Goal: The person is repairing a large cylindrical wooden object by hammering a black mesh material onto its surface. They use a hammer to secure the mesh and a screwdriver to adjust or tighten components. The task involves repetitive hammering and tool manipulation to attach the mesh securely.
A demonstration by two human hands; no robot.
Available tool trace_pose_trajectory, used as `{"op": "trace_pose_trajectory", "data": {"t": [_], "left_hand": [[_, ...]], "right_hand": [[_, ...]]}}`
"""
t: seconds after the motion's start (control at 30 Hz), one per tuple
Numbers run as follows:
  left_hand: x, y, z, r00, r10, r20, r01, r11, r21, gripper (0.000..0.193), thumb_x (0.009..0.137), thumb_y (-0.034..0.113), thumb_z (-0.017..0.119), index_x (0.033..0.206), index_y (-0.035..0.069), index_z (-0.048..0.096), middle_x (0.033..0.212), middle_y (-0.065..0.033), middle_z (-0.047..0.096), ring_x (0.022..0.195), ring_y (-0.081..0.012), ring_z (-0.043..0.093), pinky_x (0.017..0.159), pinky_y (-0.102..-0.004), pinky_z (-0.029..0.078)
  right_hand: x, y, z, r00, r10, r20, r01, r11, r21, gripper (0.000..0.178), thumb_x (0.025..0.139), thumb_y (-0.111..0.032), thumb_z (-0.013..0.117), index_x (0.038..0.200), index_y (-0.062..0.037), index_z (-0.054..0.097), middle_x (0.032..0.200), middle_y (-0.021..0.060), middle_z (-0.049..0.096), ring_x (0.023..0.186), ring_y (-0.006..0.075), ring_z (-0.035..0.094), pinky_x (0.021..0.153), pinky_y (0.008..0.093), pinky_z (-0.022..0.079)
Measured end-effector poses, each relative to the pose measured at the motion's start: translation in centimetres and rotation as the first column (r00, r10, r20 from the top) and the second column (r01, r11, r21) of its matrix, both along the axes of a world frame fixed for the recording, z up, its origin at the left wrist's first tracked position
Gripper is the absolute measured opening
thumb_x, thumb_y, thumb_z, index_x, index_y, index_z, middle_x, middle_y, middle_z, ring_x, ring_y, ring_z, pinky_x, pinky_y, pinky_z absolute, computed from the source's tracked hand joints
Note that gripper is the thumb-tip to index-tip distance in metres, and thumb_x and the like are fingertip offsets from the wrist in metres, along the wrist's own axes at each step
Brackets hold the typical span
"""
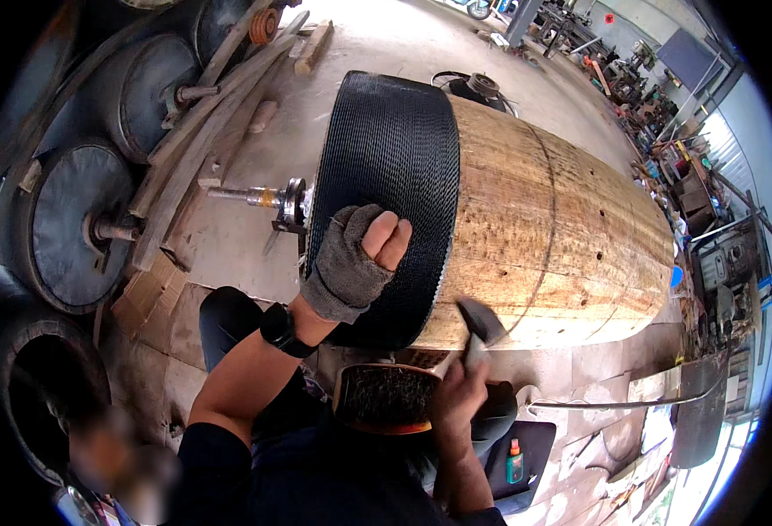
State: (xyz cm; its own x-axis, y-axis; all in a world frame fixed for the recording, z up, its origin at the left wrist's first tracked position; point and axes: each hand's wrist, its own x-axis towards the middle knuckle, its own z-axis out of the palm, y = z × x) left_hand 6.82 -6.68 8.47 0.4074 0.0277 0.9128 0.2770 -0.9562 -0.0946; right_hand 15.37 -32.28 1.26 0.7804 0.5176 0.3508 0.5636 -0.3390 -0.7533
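Note:
A large wooden drum lies across the view, its left end wrapped in a black ridged band. My left hand, in a grey fingerless glove, rests against the band with its fingers curled together. Whatever may be between those fingers is hidden. Just right of the band's lower edge, my right hand grips a hammer by its short handle. The hammer head is close to the drum's near side. Below the drum, between my hands, sits an open box full of thin dark pieces, perhaps nails.
A metal shaft sticks out of the drum's left end. Several dark drums and wooden beams line the left. A small green bottle stands at lower right, near a long thin rod. Cluttered machinery fills the far right.

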Motion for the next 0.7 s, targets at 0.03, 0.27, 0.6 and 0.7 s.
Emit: {"op": "trace_pose_trajectory", "data": {"t": [0.03,0.27,0.6,0.7], "left_hand": [[0.0,0.5,-0.7,1.000,0.008,0.005,-0.008,1.000,0.016,0.058,0.076,0.000,0.076,0.130,0.010,0.061,0.122,-0.0118,0.056,0.100,-0.0329,0.062,0.084,-0.0469,0.053],[0.3,0.6,0.9,0.997,0.051,-0.055,-0.051,0.999,0.008,0.043,0.079,0.001,0.071,0.121,0.007,0.063,0.112,-0.0116,0.055,0.096,-0.0322,0.061,0.079,-0.0469,0.051],[0.1,-8.9,-1.8,0.933,-0.360,-0.020,0.337,0.890,-0.308,0.053,0.086,-0.009,0.063,0.137,0.002,0.053,0.090,-0.0129,0.061,0.078,-0.0296,0.060,0.070,-0.0420,0.051],[0.2,-10.6,-7.0,0.912,-0.410,0.012,0.357,0.780,-0.514,0.053,0.092,-0.004,0.060,0.143,0.002,0.049,0.092,-0.0125,0.062,0.078,-0.0278,0.061,0.074,-0.0403,0.052]], "right_hand": [[0.0,1.4,0.6,0.999,-0.040,-0.014,0.036,0.974,-0.223,0.018,0.098,-0.016,0.062,0.095,0.0005,0.056,0.073,0.0259,0.063,0.071,0.0484,0.066,0.057,0.0470,0.049],[-0.3,-1.9,1.3,0.984,0.114,0.137,-0.152,0.938,0.312,0.029,0.104,-0.027,0.051,0.098,0.0013,0.055,0.068,0.0039,0.053,0.058,0.0134,0.050,0.052,0.0285,0.039],[-0.5,-3.0,-3.5,0.988,0.018,-0.150,-0.016,1.000,0.016,0.017,0.101,-0.019,0.061,0.100,-0.0026,0.055,0.078,0.0283,0.064,0.075,0.0501,0.065,0.059,0.0547,0.048],[-0.6,-3.4,-4.1,0.988,0.066,-0.136,-0.060,0.997,0.050,0.017,0.100,-0.019,0.062,0.099,-0.0033,0.056,0.074,0.0276,0.063,0.071,0.0504,0.064,0.057,0.0545,0.048]]}}
